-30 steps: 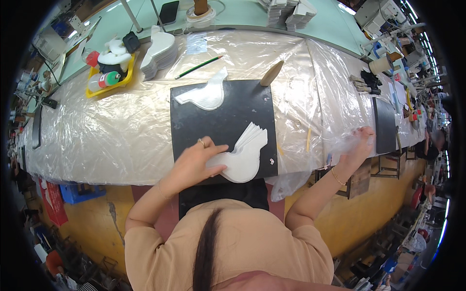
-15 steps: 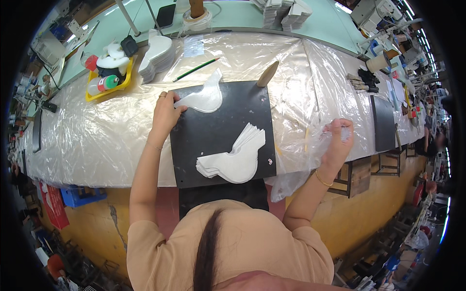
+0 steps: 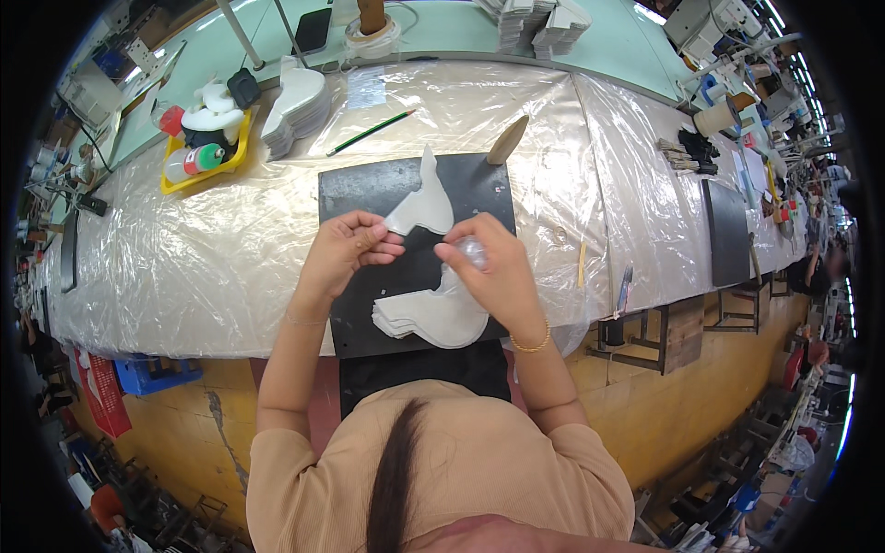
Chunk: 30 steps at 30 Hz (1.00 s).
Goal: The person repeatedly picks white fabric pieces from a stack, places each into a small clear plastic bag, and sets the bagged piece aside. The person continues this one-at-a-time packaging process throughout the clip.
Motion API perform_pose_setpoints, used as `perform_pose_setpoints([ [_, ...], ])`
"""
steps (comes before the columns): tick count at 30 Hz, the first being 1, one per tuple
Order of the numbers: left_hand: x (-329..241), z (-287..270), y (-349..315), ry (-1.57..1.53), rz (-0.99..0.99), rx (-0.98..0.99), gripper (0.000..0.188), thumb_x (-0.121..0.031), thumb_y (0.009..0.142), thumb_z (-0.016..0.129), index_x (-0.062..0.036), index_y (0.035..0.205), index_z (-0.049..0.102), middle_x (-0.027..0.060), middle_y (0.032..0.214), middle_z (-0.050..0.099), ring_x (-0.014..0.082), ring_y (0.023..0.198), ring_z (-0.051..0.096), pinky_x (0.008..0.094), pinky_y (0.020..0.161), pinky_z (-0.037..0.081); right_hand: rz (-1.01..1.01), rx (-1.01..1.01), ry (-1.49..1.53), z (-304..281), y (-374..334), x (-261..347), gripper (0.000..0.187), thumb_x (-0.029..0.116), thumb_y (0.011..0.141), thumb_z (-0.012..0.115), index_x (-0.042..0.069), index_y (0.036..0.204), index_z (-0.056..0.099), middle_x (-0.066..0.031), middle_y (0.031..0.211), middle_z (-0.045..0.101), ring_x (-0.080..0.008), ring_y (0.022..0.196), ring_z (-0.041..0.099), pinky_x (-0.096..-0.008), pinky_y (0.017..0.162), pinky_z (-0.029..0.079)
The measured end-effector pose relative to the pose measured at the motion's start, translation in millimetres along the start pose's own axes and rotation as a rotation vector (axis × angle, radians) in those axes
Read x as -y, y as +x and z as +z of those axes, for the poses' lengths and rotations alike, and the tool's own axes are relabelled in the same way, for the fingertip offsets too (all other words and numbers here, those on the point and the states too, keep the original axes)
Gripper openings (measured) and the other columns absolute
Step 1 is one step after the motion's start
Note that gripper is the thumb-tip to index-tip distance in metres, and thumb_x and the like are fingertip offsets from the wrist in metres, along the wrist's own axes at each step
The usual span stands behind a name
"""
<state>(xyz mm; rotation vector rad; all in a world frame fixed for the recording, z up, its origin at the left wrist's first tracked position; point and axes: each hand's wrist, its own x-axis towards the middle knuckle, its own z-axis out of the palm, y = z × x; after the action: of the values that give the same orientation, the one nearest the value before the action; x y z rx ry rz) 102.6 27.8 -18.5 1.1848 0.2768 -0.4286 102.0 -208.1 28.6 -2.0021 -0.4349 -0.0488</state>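
Observation:
A white curved cut piece [image 3: 431, 198] lies over the far part of a black board [image 3: 355, 290]. My left hand [image 3: 348, 247] pinches its left corner between thumb and fingers. At its lower right edge is my right hand [image 3: 493, 267], fingers curled round a crumpled bit of clear plastic [image 3: 472, 249]. The right fingertips meet the piece's edge; whether they grip it too is hard to see. Nearer me on the board rests a small fanned stack of similar white pieces [image 3: 429, 318], partly covered by my right hand.
A pointed wooden tool [image 3: 508, 140] stands at the board's far right corner. Beyond the board lie a green pencil [image 3: 371, 132], a yellow basket [image 3: 207, 180] of bottles and a white stack [image 3: 297, 111]. Clear plastic sheeting [image 3: 184, 276] covers the table. A slim tool [image 3: 625, 288] lies at right.
My right hand has swung in from the right side to the white piece, bringing the clear plastic. My left hand has shifted right and nearer, and the piece has turned and moved right.

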Motion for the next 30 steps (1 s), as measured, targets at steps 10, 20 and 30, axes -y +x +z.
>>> perform_pose_setpoints([
  [10, 10.0, 42.7, -18.6, 0.366, 0.282, 0.103, 0.011, -0.007, 0.094, 0.061, 0.0017, 0.099, 0.064, 0.0027, 0.095, 0.062, 0.0104, 0.086, 0.057, 0.0231, 0.078, 0.046, 0.163, 0.091, 0.005, 10.1, -4.5, 9.5, 0.027, 0.019, 0.079, 0.079, 0.001, 0.094, 0.065, -0.012, 0.091, 0.069, -0.0217, 0.08, 0.066, -0.0312, 0.072, 0.051],
  [20, 12.2, 50.2, -26.5, 0.214, 0.475, 0.169, 0.016, -0.002, 0.089, 0.064, 0.003, 0.103, 0.061, 0.0104, 0.114, 0.056, 0.0154, 0.104, 0.055, 0.0275, 0.081, 0.05, 0.223, -0.058, 0.322, 10.1, -5.5, -7.2, 0.011, 0.009, 0.088, 0.069, 0.0, 0.089, 0.065, -0.0094, 0.091, 0.069, -0.0145, 0.083, 0.063, -0.0272, 0.078, 0.049],
  [30, -8.6, 48.6, -38.5, 0.188, 0.161, 0.062, 0.041, 0.002, 0.089, 0.063, -0.0011, 0.129, 0.057, 0.0134, 0.109, 0.067, 0.0132, 0.089, 0.064, 0.0253, 0.079, 0.052, 0.163, -0.029, 0.563, 2.0, -12.4, -7.7, 0.019, 0.02, 0.099, 0.055, 0.002, 0.094, 0.053, -0.0068, 0.085, 0.065, -0.015, 0.078, 0.061, -0.0305, 0.076, 0.05],
])
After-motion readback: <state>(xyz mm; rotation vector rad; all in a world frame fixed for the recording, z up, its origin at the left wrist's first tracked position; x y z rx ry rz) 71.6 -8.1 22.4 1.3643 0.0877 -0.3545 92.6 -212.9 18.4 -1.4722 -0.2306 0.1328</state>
